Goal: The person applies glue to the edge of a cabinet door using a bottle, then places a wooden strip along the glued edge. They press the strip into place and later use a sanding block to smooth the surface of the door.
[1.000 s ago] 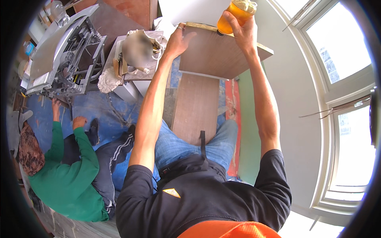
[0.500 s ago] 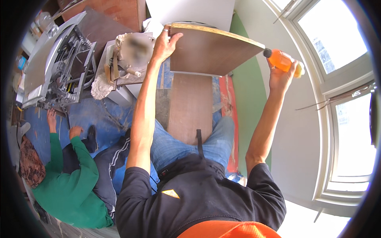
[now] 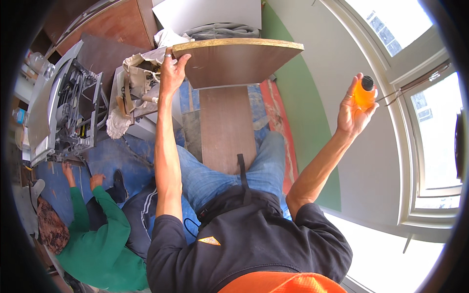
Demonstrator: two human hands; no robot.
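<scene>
A brown board (image 3: 234, 66) with a rough yellowish edge stands up in front of me, that edge on top. My left hand (image 3: 173, 74) grips its upper left corner, thumb on the near face, the other fingers mostly hidden behind. Off to the right, away from the board, my right hand (image 3: 351, 115) is wrapped round an orange bottle (image 3: 364, 97). The bottle's black cap faces up toward me; its lower part is hidden by my hand. Another long brown board (image 3: 227, 129) lies flat below, reaching between my legs.
To the left, a person in a green top (image 3: 100, 244) sits low, hands near a grey rack of tools (image 3: 80, 105). A cloth bag (image 3: 141, 73) rests on a stand beside my left forearm. A wall with windows (image 3: 435, 136) runs along the right. Blue sheeting (image 3: 127, 132) covers the floor.
My right hand has drawn the bottle away from the board's right end, turning its cap from pointing left to pointing up. My left hand still holds the board's corner. The view has shifted slightly.
</scene>
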